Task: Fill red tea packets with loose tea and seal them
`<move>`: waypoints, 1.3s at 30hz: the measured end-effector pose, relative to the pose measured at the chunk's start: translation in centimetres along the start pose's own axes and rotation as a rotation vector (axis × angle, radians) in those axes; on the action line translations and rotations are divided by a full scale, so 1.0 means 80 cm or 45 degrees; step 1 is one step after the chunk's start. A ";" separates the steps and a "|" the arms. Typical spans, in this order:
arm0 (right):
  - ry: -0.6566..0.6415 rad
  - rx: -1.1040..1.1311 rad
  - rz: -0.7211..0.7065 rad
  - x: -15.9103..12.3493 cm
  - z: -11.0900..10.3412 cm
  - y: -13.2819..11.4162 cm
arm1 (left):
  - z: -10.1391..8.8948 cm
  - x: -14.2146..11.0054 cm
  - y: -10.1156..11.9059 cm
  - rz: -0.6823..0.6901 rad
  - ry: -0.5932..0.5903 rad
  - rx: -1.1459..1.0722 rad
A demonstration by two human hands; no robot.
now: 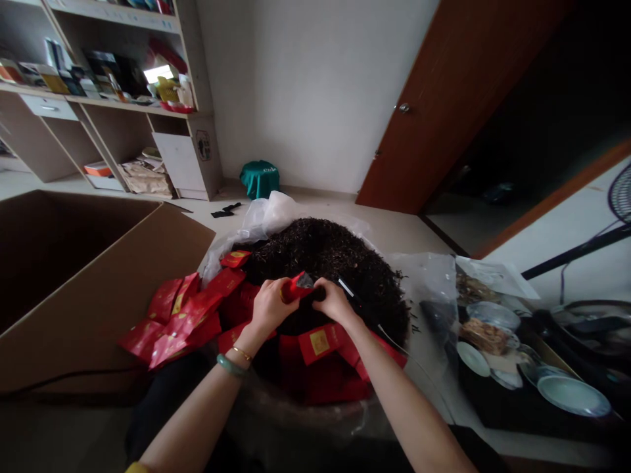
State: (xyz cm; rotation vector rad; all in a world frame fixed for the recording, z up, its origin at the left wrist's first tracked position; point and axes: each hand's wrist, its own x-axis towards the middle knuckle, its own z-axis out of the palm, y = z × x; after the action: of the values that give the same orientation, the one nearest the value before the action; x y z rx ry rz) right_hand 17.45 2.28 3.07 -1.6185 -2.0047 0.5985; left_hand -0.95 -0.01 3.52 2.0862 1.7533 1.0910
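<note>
My left hand [269, 305] pinches a small red packet [296, 287] that gapes at the top. At the packet's mouth my right hand [332, 301] is closed in a pinch, its fingertips pressed together on dark loose tea. Both hands hover over a large heap of dark loose tea [330, 263] lying in a clear plastic bag [269, 217]. Several flat red packets with gold labels [190, 315] are piled in front and to the left of the heap.
A big open cardboard box [83, 282] stands at the left. Bowls and plates [572, 394] crowd a tray at the right. A green stool [259, 179] sits by the far wall, shelves [98, 92] at upper left, a brown door [444, 98] at the right.
</note>
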 end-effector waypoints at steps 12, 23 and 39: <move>0.689 0.200 -0.346 0.022 -0.036 -0.071 | 0.002 -0.001 0.001 -0.036 -0.083 0.016; 0.299 0.434 -0.302 0.001 -0.034 -0.073 | 0.009 0.001 -0.002 -0.118 -0.060 -0.024; 0.170 0.114 -0.327 -0.024 -0.041 -0.065 | 0.030 -0.010 -0.004 -0.073 0.008 -0.105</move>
State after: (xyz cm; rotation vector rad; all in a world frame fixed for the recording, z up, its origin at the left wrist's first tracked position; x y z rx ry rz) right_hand 15.81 -0.52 8.65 -1.2871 -2.0137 0.4643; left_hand 0.32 0.06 1.32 1.9739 1.7291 1.1347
